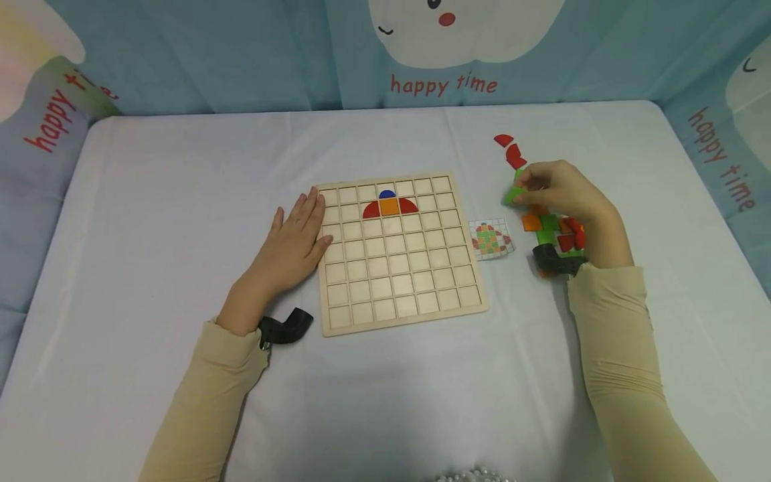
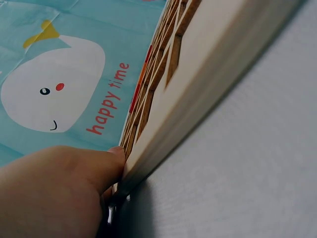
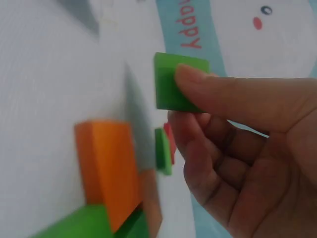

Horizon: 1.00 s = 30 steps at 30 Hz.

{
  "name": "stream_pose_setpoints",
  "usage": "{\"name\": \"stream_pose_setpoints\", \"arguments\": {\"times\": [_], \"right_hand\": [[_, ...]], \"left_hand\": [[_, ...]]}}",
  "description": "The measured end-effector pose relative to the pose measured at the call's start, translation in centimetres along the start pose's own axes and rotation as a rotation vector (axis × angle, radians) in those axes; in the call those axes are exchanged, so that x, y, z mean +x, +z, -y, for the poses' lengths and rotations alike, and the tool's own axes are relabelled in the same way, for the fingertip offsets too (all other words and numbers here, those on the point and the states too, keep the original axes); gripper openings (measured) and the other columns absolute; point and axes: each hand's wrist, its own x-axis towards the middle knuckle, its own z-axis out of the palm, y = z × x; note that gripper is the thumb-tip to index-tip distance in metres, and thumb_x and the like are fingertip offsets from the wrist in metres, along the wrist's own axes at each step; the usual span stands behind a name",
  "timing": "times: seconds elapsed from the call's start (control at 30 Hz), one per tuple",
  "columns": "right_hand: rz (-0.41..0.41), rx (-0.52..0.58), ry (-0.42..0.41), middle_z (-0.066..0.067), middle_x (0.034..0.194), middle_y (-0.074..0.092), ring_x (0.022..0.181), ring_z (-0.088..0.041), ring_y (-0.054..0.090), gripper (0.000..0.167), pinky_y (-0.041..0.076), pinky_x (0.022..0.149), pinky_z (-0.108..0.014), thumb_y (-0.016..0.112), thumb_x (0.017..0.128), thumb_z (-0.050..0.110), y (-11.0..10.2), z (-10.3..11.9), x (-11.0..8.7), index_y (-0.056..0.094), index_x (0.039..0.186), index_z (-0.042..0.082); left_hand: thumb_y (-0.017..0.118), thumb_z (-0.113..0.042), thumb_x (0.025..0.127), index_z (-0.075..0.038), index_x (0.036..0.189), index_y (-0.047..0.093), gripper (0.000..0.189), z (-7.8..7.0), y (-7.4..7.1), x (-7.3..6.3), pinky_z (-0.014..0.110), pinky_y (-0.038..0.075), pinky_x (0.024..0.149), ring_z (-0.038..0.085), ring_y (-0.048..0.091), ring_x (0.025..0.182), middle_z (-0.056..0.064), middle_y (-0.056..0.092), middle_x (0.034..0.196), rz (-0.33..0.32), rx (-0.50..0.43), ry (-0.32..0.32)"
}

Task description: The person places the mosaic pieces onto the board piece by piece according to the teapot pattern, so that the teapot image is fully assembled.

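A wooden grid board (image 1: pixel 379 288) lies flat on the white-covered table. Near its top sit an orange square (image 1: pixel 389 206), a blue half-round piece (image 1: pixel 387 194) above it, and a red quarter-round piece (image 1: pixel 371 210) and its twin on either side. My left hand (image 1: pixel 292 244) rests along the board's left edge, fingers straight, the thumb on the rim. To the right of the board, my right hand (image 1: pixel 557 191) pinches a green square tile (image 3: pixel 171 82) between thumb and fingers, above the table.
A small printed pattern card (image 1: pixel 490 239) lies by the board's right edge. Loose tiles, among them an orange square (image 1: pixel 531 222), are heaped under my right wrist, with red pieces (image 1: pixel 504 140) farther back. White beads (image 1: pixel 476 476) show at the near edge.
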Motion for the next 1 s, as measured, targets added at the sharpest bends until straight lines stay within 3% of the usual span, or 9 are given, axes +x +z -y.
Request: {"name": "stream_pose_setpoints", "arguments": {"times": [0.17,0.43,0.73,1.0], "right_hand": [[-0.048,0.041,-0.039,-0.008,0.091,0.061,0.082,-0.019,0.052,0.02,0.045,0.067,-0.017,0.067,0.089,0.016,0.2,1.6,-0.1,0.065,0.101,0.0],[-0.026,0.11,-0.099,-0.005,0.09,0.063,0.083,-0.015,0.055,0.017,0.045,0.071,-0.018,0.064,0.09,0.012,1.5,3.7,-0.2,0.067,0.103,0.001],[0.057,0.159,-0.22,-0.009,0.093,0.064,0.081,-0.014,0.057,0.014,0.046,0.072,-0.018,0.064,0.088,0.003,4.8,7.0,0.2,0.068,0.101,-0.001],[0.176,0.198,-0.343,-0.011,0.09,0.067,0.074,-0.017,0.056,0.01,0.044,0.066,-0.022,0.065,0.087,0.0,7.7,11.0,1.9,0.068,0.096,-0.003]], "left_hand": [[0.03,-0.032,0.104,0.0,0.15,0.001,0.063,0.2,-0.2,-0.3,0.053,-0.005,0.111,0.028,-0.004,0.143,0.013,-0.006,0.157,-0.007,0.004,-0.009],[0.03,-0.032,0.104,0.001,0.15,0.002,0.063,0.1,-0.5,-0.3,0.053,-0.006,0.111,0.029,-0.004,0.143,0.013,-0.005,0.157,-0.006,0.005,-0.001],[0.033,-0.031,0.103,0.001,0.15,0.003,0.064,0.1,-0.2,-0.2,0.052,-0.006,0.111,0.028,-0.004,0.144,0.013,-0.004,0.157,-0.003,0.015,-0.002],[0.033,-0.032,0.103,0.0,0.15,0.003,0.065,0.2,-0.3,-0.4,0.051,-0.005,0.112,0.027,-0.003,0.144,0.013,-0.004,0.157,-0.009,0.022,-0.011]]}}
